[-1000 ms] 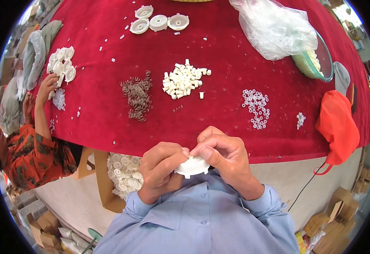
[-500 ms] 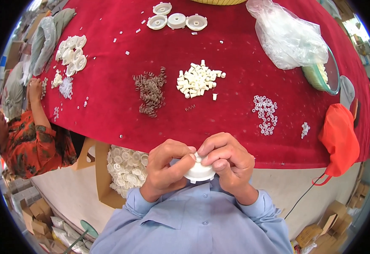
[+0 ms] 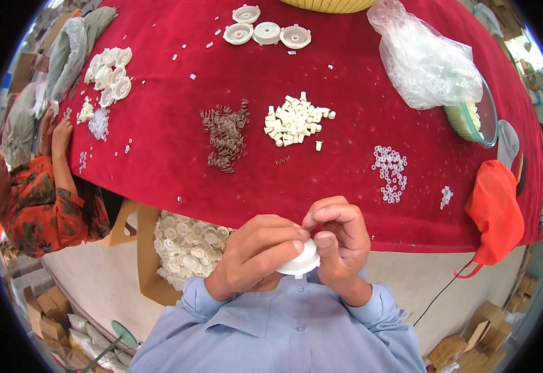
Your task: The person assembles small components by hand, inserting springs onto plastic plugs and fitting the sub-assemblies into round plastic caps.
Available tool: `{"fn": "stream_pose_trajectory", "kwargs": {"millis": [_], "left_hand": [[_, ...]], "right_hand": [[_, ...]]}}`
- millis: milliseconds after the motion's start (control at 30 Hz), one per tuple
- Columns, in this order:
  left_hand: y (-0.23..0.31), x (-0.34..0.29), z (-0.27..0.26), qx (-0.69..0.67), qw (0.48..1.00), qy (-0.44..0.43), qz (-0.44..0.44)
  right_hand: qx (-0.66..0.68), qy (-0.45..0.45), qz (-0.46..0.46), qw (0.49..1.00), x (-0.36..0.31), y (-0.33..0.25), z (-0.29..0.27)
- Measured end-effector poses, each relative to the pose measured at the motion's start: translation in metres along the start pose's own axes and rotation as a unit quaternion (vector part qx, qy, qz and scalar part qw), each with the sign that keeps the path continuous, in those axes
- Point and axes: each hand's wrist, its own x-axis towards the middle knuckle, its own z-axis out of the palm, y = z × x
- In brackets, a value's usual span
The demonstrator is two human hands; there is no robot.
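A white round plastic cap [image 3: 301, 261] with small tabs on its rim is in front of my chest, beyond the table's near edge. My left hand [image 3: 256, 252] is closed round its left side, fingers lying over the top. At the cap's right side is my right hand [image 3: 340, 239], its fingers curled and its thumb against the cap. Whatever lies between the right fingertips is hidden. Farther off on the red cloth are a pile of small springs [image 3: 225, 137], a heap of cream plastic plugs [image 3: 293, 121] and one loose spring [image 3: 283, 160].
White rings [image 3: 389, 171] lie at right, near a red cloth bag [image 3: 495, 202]. A plastic bag [image 3: 430, 62] leans over a glass bowl [image 3: 489, 118]. Round white caps [image 3: 238, 33] sit at the back. A cardboard box [image 3: 150, 280] holds white parts. Another person [image 3: 47, 199] works at left.
The cap has tilted and shifted slightly right and down. My left fingers now cover more of its top. My right fingers have lifted from its top. The other person's second hand has come into view.
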Motion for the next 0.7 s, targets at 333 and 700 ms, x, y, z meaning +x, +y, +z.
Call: {"fn": "stream_pose_trajectory", "kwargs": {"millis": [333,700], "left_hand": [[0.002,-0.052,-0.078,0.188,0.913,-0.177,-0.315],[-0.022,0.009,-0.02,0.233,0.934,0.015,-0.272]], "right_hand": [[-0.388,0.026,-0.008,0.921,0.062,0.01,-0.027],[-0.584,-0.029,-0.06,0.809,0.087,0.04,-0.047]]}}
